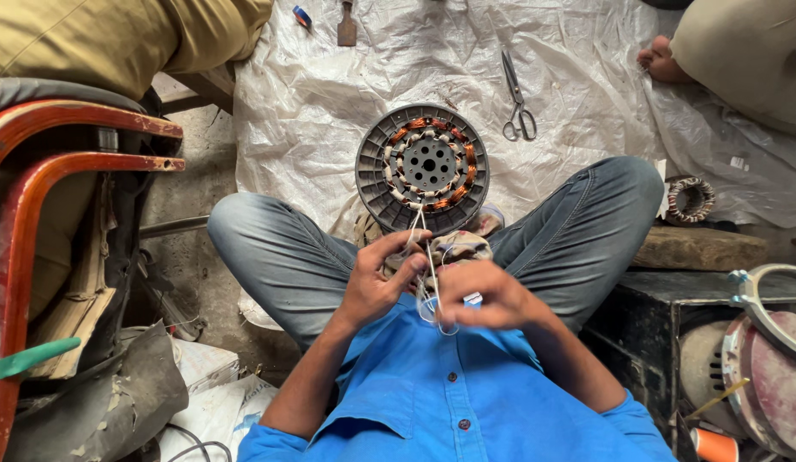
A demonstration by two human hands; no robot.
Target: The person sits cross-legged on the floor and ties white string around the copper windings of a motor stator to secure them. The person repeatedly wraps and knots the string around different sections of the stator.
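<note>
- Sitting cross-legged on the floor, a person in a blue shirt (pixel 449 402) and grey jeans (pixel 278 257) looks down at both hands.
- The left hand (pixel 377 278) has its fingers pinched together on a thin white thread (pixel 418 224).
- The right hand (pixel 488 295) is curled shut on the same thread, a little blurred, and touches the left hand.
- The thread runs up from the hands to a round stator (pixel 422 168).
- The stator stands between the knees, leaning against a bit of cloth (pixel 454 244) in the lap.
- It has a dark outer ring, copper coils in a circle, and a grey middle with small holes.
- A white plastic sheet (pixel 329 94) lies on the floor under and behind the stator.
- Scissors (pixel 518 98) lie shut on the sheet, up and to the right of the stator, well apart from it.
- A small flat tool (pixel 347 26) lies near the top edge of the sheet.
- A small coil ring (pixel 691 199) sits just past the right knee.
- Another person's bare foot (pixel 659 60) rests on the sheet at the top right.
- A red metal chair frame (pixel 38 171) stands at the left.
- Round metal covers (pixel 770 368) lean at the bottom right, beside a dark box (pixel 655 316).
</note>
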